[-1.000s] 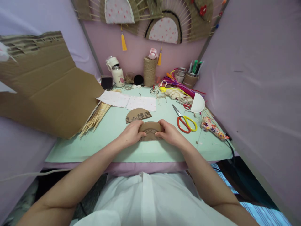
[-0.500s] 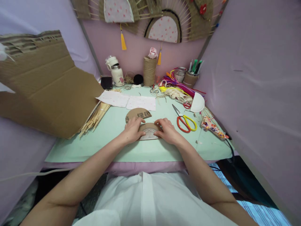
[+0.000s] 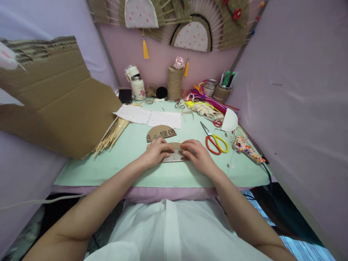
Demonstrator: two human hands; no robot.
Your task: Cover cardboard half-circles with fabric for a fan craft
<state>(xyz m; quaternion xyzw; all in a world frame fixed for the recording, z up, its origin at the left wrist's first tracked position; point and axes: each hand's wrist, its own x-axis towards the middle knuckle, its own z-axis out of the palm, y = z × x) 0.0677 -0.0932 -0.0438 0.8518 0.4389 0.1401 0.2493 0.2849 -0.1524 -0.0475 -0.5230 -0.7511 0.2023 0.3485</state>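
A half-round cardboard piece (image 3: 175,146) lies on the mint green mat (image 3: 130,159) near its front edge, with a clear protractor (image 3: 174,156) laid over it. My left hand (image 3: 155,151) presses its fingers down on the left end of the two. My right hand (image 3: 198,156) rests on the right end, fingers flat across the top. A second half-round cardboard piece with printed characters (image 3: 161,132) lies just behind them, untouched.
Red and yellow scissors (image 3: 216,139) lie right of my hands, a patterned glue gun (image 3: 248,148) beyond. A bundle of bamboo sticks (image 3: 112,132) and a big cardboard sheet (image 3: 54,105) are at the left. White paper (image 3: 148,116), a twine spool (image 3: 174,82), a bottle (image 3: 137,85), pipe cleaners (image 3: 206,99) stand behind.
The cardboard half-round, held up slightly between both hands a second ago, now lies flat under the protractor, and my fingers have spread over it.
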